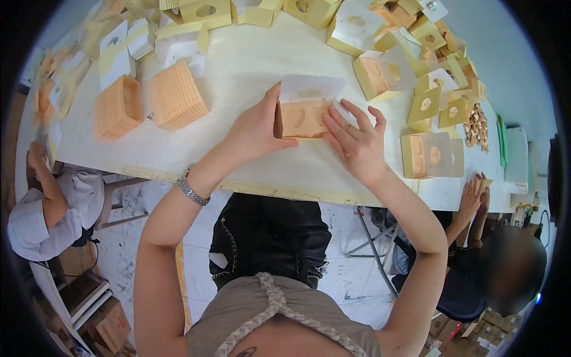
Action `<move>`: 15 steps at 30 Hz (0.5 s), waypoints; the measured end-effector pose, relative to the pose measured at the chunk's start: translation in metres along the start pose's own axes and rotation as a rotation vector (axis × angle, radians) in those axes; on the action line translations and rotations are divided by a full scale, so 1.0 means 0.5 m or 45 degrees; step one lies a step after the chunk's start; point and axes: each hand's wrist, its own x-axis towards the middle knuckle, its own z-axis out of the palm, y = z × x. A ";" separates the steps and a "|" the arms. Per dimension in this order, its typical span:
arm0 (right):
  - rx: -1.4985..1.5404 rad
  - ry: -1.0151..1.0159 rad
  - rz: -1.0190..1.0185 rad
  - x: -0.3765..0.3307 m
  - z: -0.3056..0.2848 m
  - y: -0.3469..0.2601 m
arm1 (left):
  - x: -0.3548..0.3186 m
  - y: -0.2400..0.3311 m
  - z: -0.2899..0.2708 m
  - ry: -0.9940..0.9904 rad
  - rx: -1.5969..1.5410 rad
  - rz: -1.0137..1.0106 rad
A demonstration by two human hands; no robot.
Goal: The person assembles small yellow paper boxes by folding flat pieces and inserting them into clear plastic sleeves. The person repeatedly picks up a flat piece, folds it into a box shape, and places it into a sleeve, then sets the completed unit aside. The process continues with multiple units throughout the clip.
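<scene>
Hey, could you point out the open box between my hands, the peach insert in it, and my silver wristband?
Open box [311,84]: head view, white inside of the raised lid.
Peach insert [306,119]: head view, middle of its upper face.
Silver wristband [193,190]: head view, on its links.

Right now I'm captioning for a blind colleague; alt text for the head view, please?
A person's left hand holds a small open box with a peach tray inside; the right hand touches the tray's right end. Peach tray stacks are at left on the pale table, open yellow boxes at right, other people on both sides.
</scene>
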 end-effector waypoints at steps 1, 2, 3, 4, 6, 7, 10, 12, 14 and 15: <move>0.013 -0.088 -0.001 0.011 -0.022 -0.008 | -0.003 -0.008 0.000 0.028 0.018 0.038; 0.015 -0.180 -0.004 0.016 -0.040 -0.012 | -0.003 -0.017 0.010 0.056 0.029 0.085; 0.023 -0.209 -0.015 0.014 -0.045 -0.025 | -0.003 -0.024 0.016 0.084 0.040 0.133; 0.028 -0.240 -0.022 0.011 -0.047 -0.043 | -0.002 -0.018 0.018 0.119 0.050 0.187; 0.078 -0.290 -0.016 -0.001 -0.026 -0.064 | -0.006 -0.008 0.022 0.171 0.072 0.293; 0.076 -0.285 -0.017 0.001 -0.024 -0.063 | -0.006 -0.012 0.024 0.184 0.090 0.280; 0.129 -0.237 -0.019 0.011 -0.020 -0.060 | -0.003 -0.026 0.031 0.196 0.112 0.233; 0.245 -0.162 -0.023 0.017 -0.009 -0.072 | -0.003 -0.017 0.028 0.169 0.080 0.192; 0.365 -0.078 -0.052 0.017 0.015 -0.086 | 0.002 -0.025 0.030 0.151 0.094 0.172; 0.425 -0.037 -0.067 0.019 0.023 -0.088 | 0.005 -0.028 0.030 0.143 0.101 0.161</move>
